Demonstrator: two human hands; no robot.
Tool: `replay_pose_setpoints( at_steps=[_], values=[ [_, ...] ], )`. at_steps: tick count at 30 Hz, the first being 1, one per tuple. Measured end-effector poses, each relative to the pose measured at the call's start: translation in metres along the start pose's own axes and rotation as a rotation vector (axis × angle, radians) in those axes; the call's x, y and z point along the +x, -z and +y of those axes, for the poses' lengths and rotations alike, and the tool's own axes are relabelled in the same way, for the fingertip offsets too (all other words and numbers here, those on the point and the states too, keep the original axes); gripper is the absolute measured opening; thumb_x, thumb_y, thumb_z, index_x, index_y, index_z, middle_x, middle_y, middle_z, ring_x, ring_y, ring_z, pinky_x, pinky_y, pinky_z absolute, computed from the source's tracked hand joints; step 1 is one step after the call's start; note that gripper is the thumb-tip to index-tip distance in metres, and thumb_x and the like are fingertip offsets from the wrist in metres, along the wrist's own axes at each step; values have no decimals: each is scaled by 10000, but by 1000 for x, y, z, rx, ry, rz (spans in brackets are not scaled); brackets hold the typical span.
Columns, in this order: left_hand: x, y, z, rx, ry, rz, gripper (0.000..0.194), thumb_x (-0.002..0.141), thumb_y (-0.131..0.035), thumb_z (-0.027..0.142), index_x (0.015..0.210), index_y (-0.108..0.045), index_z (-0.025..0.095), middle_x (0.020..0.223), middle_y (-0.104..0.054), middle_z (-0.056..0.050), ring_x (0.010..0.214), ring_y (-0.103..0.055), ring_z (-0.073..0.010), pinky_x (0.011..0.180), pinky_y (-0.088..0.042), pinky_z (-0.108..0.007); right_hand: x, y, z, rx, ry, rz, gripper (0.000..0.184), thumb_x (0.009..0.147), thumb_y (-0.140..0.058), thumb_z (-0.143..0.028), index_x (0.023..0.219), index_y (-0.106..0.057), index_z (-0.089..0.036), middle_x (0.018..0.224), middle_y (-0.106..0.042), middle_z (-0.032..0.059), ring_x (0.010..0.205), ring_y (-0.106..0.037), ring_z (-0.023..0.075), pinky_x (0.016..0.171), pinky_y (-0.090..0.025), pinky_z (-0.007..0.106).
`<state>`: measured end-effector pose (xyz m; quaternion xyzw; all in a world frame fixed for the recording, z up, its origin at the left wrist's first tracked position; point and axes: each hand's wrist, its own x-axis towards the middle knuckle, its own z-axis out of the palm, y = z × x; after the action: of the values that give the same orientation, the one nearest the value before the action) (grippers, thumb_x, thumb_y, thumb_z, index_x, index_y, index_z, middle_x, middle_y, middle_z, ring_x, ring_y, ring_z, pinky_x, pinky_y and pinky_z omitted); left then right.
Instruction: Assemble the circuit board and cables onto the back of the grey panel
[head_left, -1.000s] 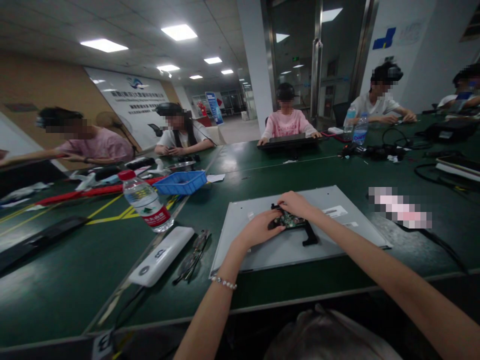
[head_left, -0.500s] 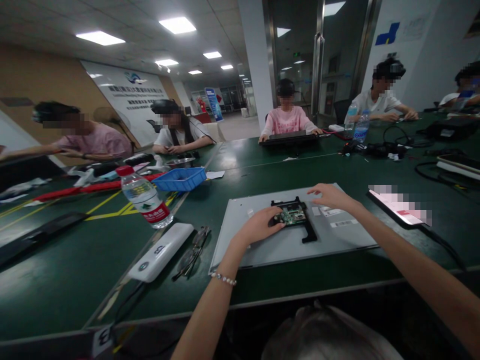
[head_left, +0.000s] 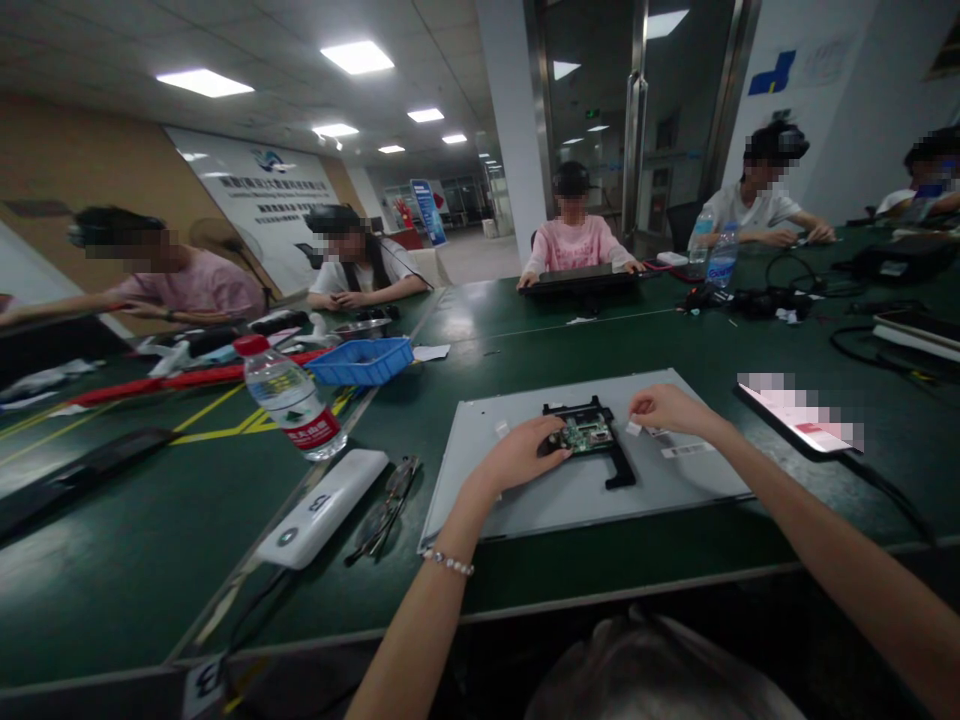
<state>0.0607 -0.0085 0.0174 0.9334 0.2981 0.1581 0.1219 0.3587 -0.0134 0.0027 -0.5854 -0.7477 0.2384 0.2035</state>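
A grey flat display panel (head_left: 465,470) lies on the table in front of me with a black bracket frame (head_left: 621,465) on top of it. Within the frame sits a green circuit board (head_left: 592,433). My left hand (head_left: 525,452) grips the board's left side, thumb and fingers curved around it, covering that end. To the right of the frame, my right hand (head_left: 664,408) is closed in a pinch just above a small white label (head_left: 634,428) on the panel. Whether the fingertips hold that label I cannot tell.
Left of the panel are eyeglasses (head_left: 384,510), a white power bank (head_left: 324,508), a water bottle (head_left: 292,400) and a blue tray (head_left: 360,362). A lit phone (head_left: 799,415) with a cable lies on the right. Several people sit around the green table (head_left: 637,560).
My right hand has drawn its fingers together and come down slightly beside the frame, toward the white label. The left hand and the board stay put.
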Motion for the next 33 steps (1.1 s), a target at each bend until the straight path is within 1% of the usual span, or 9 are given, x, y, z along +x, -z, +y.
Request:
replay_pose_setpoints(
  at_steps=[3, 6, 9, 12, 15, 19, 22, 28, 33],
  values=[
    [0, 1, 2, 10, 1, 19, 384, 878, -542, 336, 1235, -512, 198, 1261, -552, -79, 1160, -516, -219, 1014, -399, -364, -1, -1, -2, 148, -72, 49, 156, 759, -612, -256, 845, -680, -145, 835, -703, 76, 730, -649, 180, 606, -479, 244],
    [4, 1, 7, 32, 20, 68, 363, 901, -498, 312, 1245, -509, 196, 1298, -520, -82, 1199, -482, -220, 1039, -378, -378, -1, -6, -6, 388, -136, 34, 197, 780, -608, -254, 941, -641, -145, 818, -698, 76, 643, -644, 153, 521, -474, 220],
    [13, 1, 17, 51, 7, 95, 347, 921, -449, 276, 1251, -497, 179, 1295, -515, -85, 1198, -473, -211, 1041, -373, -368, 1, -16, -9, 559, -133, 1, 215, 786, -606, -206, 991, -632, -150, 764, -689, 56, 675, -654, 139, 566, -502, 205],
    [28, -3, 30, 97, -35, 56, 326, 920, -449, 265, 1228, -509, 179, 1261, -534, -85, 1151, -500, -212, 997, -404, -366, 3, -27, -11, 646, -145, -17, 137, 780, -598, -168, 905, -649, -145, 732, -678, 46, 706, -663, 137, 619, -530, 210],
    [42, -10, 41, 168, -57, 33, 306, 922, -441, 262, 1206, -524, 185, 1233, -543, -88, 1125, -511, -217, 972, -409, -377, 5, -36, -10, 707, -168, -2, 90, 768, -609, -181, 847, -642, -152, 762, -681, 43, 692, -668, 140, 606, -543, 218],
    [49, -21, 50, 242, -63, 10, 252, 932, -419, 260, 1117, -573, 187, 1173, -567, -78, 1122, -508, -219, 969, -397, -382, 7, -44, -8, 748, -123, 15, 112, 752, -622, -240, 824, -639, -156, 750, -673, 27, 677, -664, 141, 584, -546, 223],
    [46, -26, 51, 258, -55, 17, 254, 931, -431, 257, 1141, -554, 185, 1161, -573, -71, 1116, -505, -214, 967, -396, -375, 8, -45, -7, 753, -105, 8, 150, 742, -628, -274, 832, -637, -154, 750, -666, 20, 671, -663, 141, 572, -541, 225],
    [42, -25, 51, 281, -38, 5, 241, 936, -429, 250, 1137, -539, 175, 1134, -578, -75, 1066, -525, -212, 936, -408, -370, 10, -44, -7, 648, -114, -32, 191, 752, -610, -305, 855, -642, -147, 720, -665, 23, 589, -637, 124, 482, -491, 198],
    [42, -25, 51, 264, -26, -20, 249, 938, -420, 244, 1155, -530, 191, 1140, -574, -75, 1060, -537, -211, 900, -426, -365, 11, -44, -6, 618, -123, -31, 197, 753, -600, -315, 854, -641, -151, 688, -665, 25, 610, -641, 134, 448, -455, 183]
  ],
)
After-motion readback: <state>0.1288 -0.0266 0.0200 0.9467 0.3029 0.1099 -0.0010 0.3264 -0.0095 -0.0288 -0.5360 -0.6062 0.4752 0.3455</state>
